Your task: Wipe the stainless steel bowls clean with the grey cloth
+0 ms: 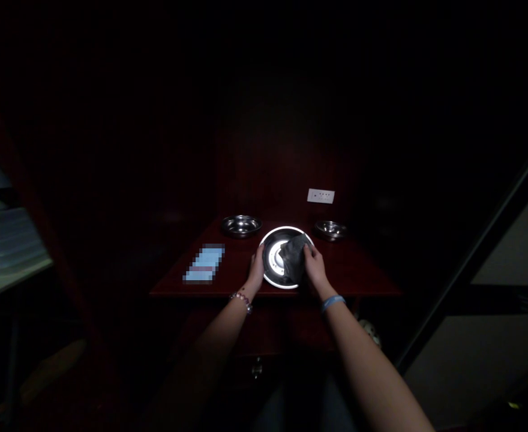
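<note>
Head view: shiny bowl (273, 258) is up over the front of the surface (358, 276), left hand (257, 268) fingers curled on its edge, right hand (315, 265) fingers pinching a dark cloth (294, 258) across it. Probably light, stiff, slippery metal; I'd grab the edge.

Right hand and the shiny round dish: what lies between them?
A dark cloth, pinched in the right hand, covers part of the dish in the head view. Fingers behind it are hidden.
</note>
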Motion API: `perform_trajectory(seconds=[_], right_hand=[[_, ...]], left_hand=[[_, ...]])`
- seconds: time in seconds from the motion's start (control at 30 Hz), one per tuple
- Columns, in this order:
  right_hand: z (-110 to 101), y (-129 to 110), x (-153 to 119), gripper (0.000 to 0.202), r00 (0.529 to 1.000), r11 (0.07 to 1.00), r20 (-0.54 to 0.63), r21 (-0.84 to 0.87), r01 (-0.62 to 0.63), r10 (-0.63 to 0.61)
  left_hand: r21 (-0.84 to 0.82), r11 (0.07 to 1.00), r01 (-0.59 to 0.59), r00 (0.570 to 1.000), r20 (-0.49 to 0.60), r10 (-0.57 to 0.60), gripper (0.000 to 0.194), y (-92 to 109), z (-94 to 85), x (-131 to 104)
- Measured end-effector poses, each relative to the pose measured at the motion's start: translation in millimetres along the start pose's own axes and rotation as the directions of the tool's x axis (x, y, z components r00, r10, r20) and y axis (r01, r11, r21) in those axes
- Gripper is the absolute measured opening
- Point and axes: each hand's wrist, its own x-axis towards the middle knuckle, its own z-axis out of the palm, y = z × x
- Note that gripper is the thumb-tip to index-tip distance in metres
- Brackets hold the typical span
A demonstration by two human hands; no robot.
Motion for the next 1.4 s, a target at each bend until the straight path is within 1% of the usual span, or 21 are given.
perform_trajectory(seconds=[0.1, 0.2, 0.3, 0.4, 0.47, 0.5, 0.57, 0.63, 0.67, 0.7, 0.73, 0.77, 0.83, 0.87, 0.93, 1.0, 1.13, 1.17, 1.23, 1.33, 1.4], right_hand=[[-13, 0, 0, 0.043, 0.986, 0.970, -0.049, -0.191, 0.150, -0.162], [-25, 0, -1, 0.043, 0.955, 0.913, -0.009, -0.297, 0.281, -0.296], [-34, 3, 0, 0.045, 0.923, 0.855, 0.029, -0.367, 0.367, -0.384], [-42, 5, 0, 0.059, 0.871, 0.761, 0.109, -0.443, 0.474, -0.479], [-46, 4, -2, 0.073, 0.833, 0.655, 0.198, -0.535, 0.534, -0.517], [-47, 2, -3, 0.077, 0.816, 0.586, 0.252, -0.591, 0.555, -0.520], [-49, -5, -6, 0.072, 0.786, 0.418, 0.381, -0.688, 0.593, -0.487], [-47, -13, -9, 0.056, 0.751, 0.255, 0.524, -0.724, 0.642, -0.402], [-45, -16, -11, 0.048, 0.731, 0.197, 0.588, -0.716, 0.669, -0.346], [-43, -18, -12, 0.041, 0.711, 0.164, 0.641, -0.699, 0.696, -0.289], [-40, -19, -14, 0.037, 0.692, 0.154, 0.682, -0.677, 0.720, -0.238], [-37, -19, -16, 0.036, 0.672, 0.164, 0.714, -0.652, 0.740, -0.195], [-33, -14, -19, 0.036, 0.641, 0.224, 0.755, -0.606, 0.763, -0.140], [-31, -10, -20, 0.036, 0.636, 0.264, 0.761, -0.592, 0.761, -0.126], [-32, -2, -19, 0.036, 0.645, 0.341, 0.756, -0.580, 0.740, -0.112], [-34, 4, -17, 0.035, 0.656, 0.390, 0.746, -0.574, 0.720, -0.113], [-38, 5, -10, 0.032, 0.653, 0.395, 0.741, -0.559, 0.729, -0.157], [-38, 4, -9, 0.031, 0.661, 0.390, 0.729, -0.566, 0.727, -0.175], [-36, 0, -9, 0.029, 0.693, 0.382, 0.690, -0.594, 0.708, -0.210], [-32, -4, -12, 0.029, 0.765, 0.389, 0.595, -0.662, 0.640, -0.247], [-29, -5, -14, 0.029, 0.823, 0.421, 0.498, -0.708, 0.567, -0.273]], left_hand=[[0.056, 0.998, 0.008, 1.000, 0.000, -0.008, 0.038, 2, 0.9, -2], [0.112, 0.994, -0.021, 1.000, -0.002, 0.022, 0.034, 4, 1.7, -4], [0.139, 0.990, -0.021, 0.999, -0.040, 0.026, 0.031, 5, 2.4, -5], [0.127, 0.992, -0.017, 0.999, -0.037, 0.021, 0.027, 7, 3.3, -6], [0.124, 0.992, -0.027, 0.999, -0.025, 0.030, 0.025, 9, 3.9, -6], [0.128, 0.991, -0.036, 0.999, -0.021, 0.039, 0.024, 10, 4.2, -7], [0.139, 0.989, -0.057, 0.998, -0.014, 0.060, 0.024, 11, 4.7, -8], [0.146, 0.987, -0.062, 0.998, -0.008, 0.064, 0.025, 12, 5.2, -8], [0.148, 0.987, -0.059, 0.998, -0.012, 0.062, 0.025, 11, 5.4, -8], [0.151, 0.987, -0.054, 0.998, -0.017, 0.058, 0.024, 11, 5.6, -8], [0.152, 0.987, -0.048, 0.998, -0.024, 0.053, 0.024, 10, 5.8, -8], [0.150, 0.988, -0.044, 0.998, -0.030, 0.049, 0.024, 9, 5.9, -8], [0.140, 0.989, -0.041, 0.998, -0.039, 0.047, 0.025, 8, 5.8, -7], [0.134, 0.990, -0.039, 0.998, -0.038, 0.045, 0.025, 8, 5.5, -7], [0.119, 0.992, -0.035, 0.998, -0.040, 0.040, 0.027, 8, 4.5, -7], [0.092, 0.995, -0.026, 0.998, -0.058, 0.032, 0.029, 8, 3.1, -6], [0.006, 1.000, 0.005, 0.992, -0.123, -0.004, 0.032, 6, 0.7, -4], [-0.013, 1.000, 0.007, 0.991, -0.136, -0.009, 0.032, 5, 0.3, -3], [-0.037, 0.999, 0.004, 0.988, -0.151, -0.009, 0.032, 4, 0.1, -2], [-0.054, 0.999, 0.003, 0.988, -0.154, -0.011, 0.032, 4, 0.4, -2], [-0.062, 0.998, 0.009, 0.988, -0.156, -0.018, 0.032, 4, 0.5, -2]])
